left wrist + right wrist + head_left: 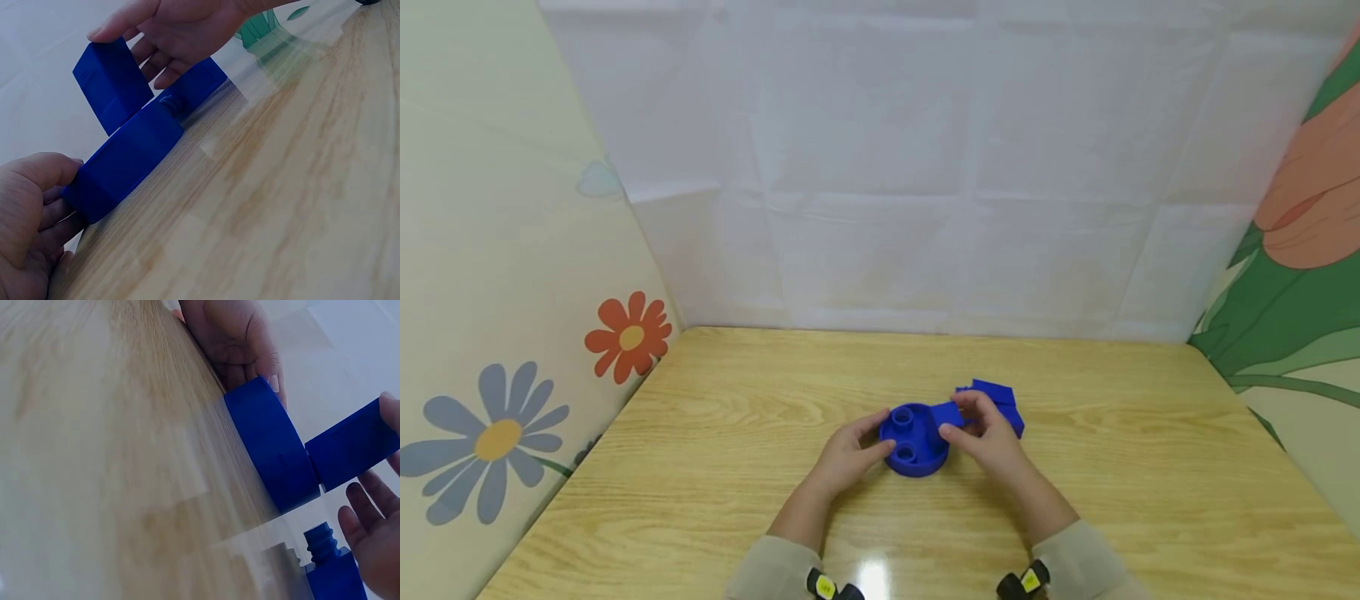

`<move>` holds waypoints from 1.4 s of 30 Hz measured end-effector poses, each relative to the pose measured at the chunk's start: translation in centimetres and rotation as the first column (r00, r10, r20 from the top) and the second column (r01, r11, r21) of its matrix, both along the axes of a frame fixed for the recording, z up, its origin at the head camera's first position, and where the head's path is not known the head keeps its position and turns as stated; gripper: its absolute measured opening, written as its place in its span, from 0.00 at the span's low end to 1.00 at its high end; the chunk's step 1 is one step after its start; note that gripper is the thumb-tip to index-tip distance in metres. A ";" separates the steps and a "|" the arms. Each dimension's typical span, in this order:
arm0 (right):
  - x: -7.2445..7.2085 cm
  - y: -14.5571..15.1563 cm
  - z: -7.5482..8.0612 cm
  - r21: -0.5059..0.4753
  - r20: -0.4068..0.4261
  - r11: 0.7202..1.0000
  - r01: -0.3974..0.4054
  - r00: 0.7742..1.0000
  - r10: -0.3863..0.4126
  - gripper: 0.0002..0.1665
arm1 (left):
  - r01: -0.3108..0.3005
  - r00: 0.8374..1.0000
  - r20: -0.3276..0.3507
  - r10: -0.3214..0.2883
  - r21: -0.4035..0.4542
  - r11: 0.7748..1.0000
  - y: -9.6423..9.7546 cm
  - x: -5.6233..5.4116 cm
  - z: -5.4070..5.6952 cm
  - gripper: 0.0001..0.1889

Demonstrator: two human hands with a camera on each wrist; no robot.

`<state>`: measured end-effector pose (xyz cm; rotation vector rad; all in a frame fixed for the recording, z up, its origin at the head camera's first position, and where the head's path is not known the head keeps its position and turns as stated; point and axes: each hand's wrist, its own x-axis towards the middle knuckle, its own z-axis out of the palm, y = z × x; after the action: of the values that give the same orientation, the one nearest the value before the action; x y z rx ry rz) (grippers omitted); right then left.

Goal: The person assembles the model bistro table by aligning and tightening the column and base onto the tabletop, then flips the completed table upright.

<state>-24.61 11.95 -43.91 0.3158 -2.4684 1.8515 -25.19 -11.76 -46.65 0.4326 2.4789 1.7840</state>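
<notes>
With my right hand [992, 443], I'm pinching the blue block [946, 414] at the round base's [916, 468] right side, left hand [847, 455] gripping opposite.

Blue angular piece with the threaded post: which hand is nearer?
The right hand: it is just in front of the threaded piece, partly covering it in the head view. The left hand is farther off, gripping the left side of the round blue dish.
</notes>
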 end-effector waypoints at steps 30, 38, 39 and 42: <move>0.0 -0.1 0.2 0.039 -0.017 0.999 -0.023 1.000 0.024 0.25 | 0.004 1.000 -0.001 -0.005 -0.014 1.000 0.0 0.1 0.2 0.28; -0.2 -0.8 0.4 0.069 0.013 0.997 -0.043 0.999 0.042 0.29 | 0.006 1.000 0.002 -0.005 -0.006 1.000 -0.1 0.1 0.2 0.28; -0.3 -0.9 0.4 0.064 0.015 0.997 -0.050 0.999 0.049 0.30 | 0.008 1.000 0.000 -0.008 -0.003 1.000 -0.1 0.1 0.1 0.28; -0.5 -1.0 0.3 0.045 0.015 0.996 -0.082 0.997 0.081 0.32 | 0.020 1.000 -0.003 -0.020 0.005 1.000 -0.1 0.0 0.0 0.28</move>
<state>-25.07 10.95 -43.58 0.4137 -2.5463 1.8350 -25.22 -11.82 -46.60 0.4594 2.4630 1.7841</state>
